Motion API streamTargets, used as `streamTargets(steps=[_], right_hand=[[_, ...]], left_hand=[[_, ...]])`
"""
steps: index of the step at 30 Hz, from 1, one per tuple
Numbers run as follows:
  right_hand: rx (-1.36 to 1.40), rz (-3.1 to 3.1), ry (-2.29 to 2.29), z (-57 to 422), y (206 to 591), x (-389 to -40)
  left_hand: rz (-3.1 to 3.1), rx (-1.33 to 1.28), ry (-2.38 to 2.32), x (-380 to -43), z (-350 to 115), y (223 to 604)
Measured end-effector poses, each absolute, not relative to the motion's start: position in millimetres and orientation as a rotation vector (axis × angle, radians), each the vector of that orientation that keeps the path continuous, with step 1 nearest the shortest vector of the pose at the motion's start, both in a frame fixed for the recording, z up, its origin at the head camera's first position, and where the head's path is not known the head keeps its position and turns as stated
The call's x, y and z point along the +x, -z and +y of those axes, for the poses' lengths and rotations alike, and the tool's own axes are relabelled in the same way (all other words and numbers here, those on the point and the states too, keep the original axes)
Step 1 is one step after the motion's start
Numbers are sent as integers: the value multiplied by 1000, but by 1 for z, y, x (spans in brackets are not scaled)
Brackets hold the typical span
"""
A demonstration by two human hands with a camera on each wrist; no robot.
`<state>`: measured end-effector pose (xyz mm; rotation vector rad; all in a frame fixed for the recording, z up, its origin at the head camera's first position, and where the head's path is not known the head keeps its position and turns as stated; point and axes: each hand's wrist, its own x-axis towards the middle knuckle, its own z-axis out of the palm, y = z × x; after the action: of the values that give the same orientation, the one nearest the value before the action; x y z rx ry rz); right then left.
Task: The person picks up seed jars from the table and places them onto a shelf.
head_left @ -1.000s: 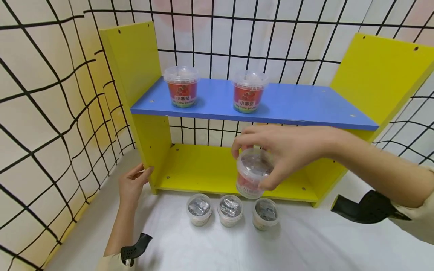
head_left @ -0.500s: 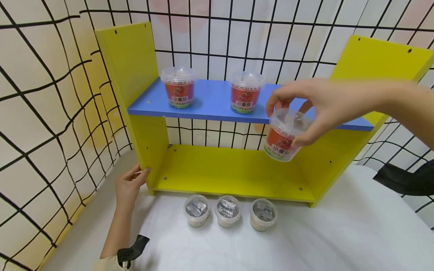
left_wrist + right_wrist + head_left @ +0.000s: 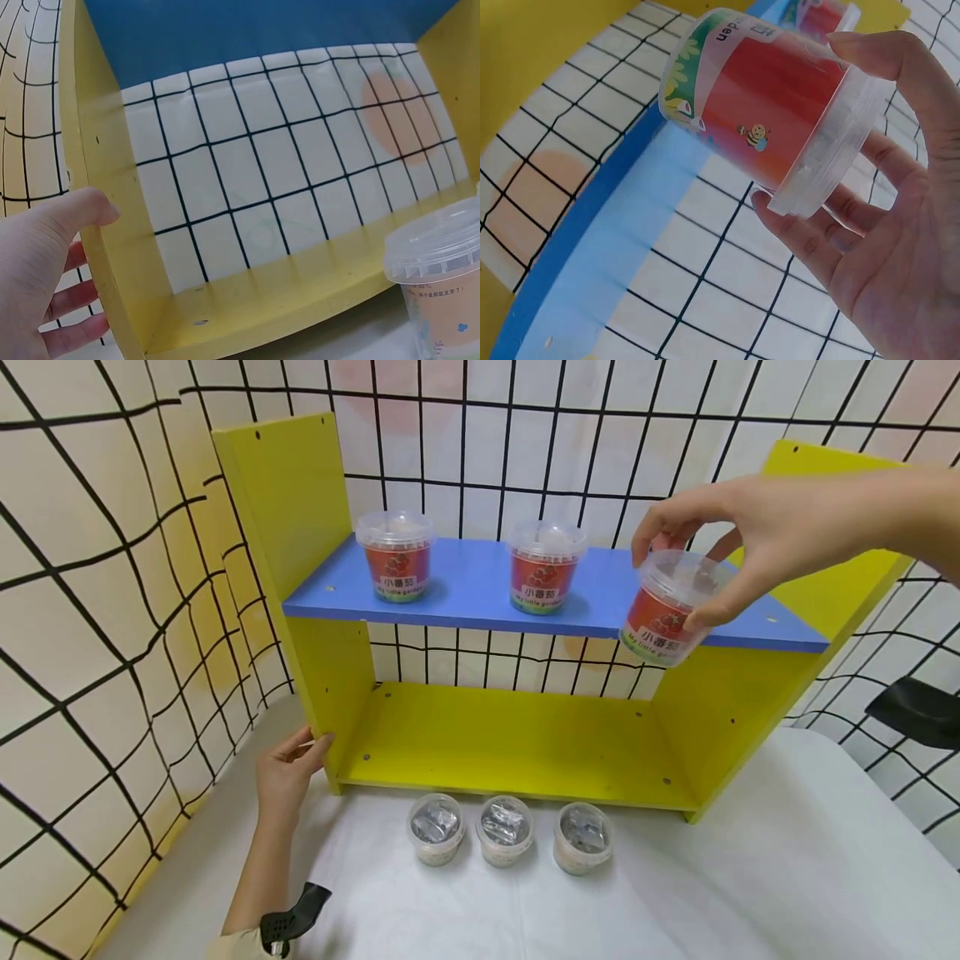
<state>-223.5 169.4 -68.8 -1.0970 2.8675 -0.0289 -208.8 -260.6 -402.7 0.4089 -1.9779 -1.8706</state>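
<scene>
In the head view my right hand holds a lidded plastic cup with a red tomato label, tilted, in front of the right part of the blue shelf. Thumb and fingers grip it around the lid, as the right wrist view shows of the same cup. My left hand pinches the front edge of the yellow side panel, thumb inside and fingers outside. On the blue shelf stand two matching red-labelled cups, one at left and one near the middle.
Three lidded cups, the left one, the middle one and the right one, stand on the white tabletop before the yellow bottom board. A black wire grid rises behind and at the left.
My right hand has carried the cup up and to the right, from before the lower compartment to the blue shelf's front edge. My left hand keeps its hold on the side panel.
</scene>
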Motion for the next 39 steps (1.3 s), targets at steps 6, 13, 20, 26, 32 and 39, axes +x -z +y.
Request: streamTargets(steps=[6, 13, 20, 26, 32, 39], right_hand=[[-1024, 2877, -33, 176, 65, -238], [-979, 2874, -76, 182, 61, -251], [-959, 2829, -86, 182, 56, -260], [-970, 2781, -103, 175, 54, -267], [-918, 2742, -45, 177, 52, -274], [-902, 2704, 34, 182, 55, -279]], left_hand=[[-1989, 433, 1875, -209, -261, 403], [-1995, 420, 1867, -209, -260, 403], [-2019, 399, 1869, -208, -262, 405], [-2026, 395, 1851, -204, -265, 406], [-2023, 405, 1854, -202, -266, 406], [-2013, 411, 1853, -202, -266, 405]])
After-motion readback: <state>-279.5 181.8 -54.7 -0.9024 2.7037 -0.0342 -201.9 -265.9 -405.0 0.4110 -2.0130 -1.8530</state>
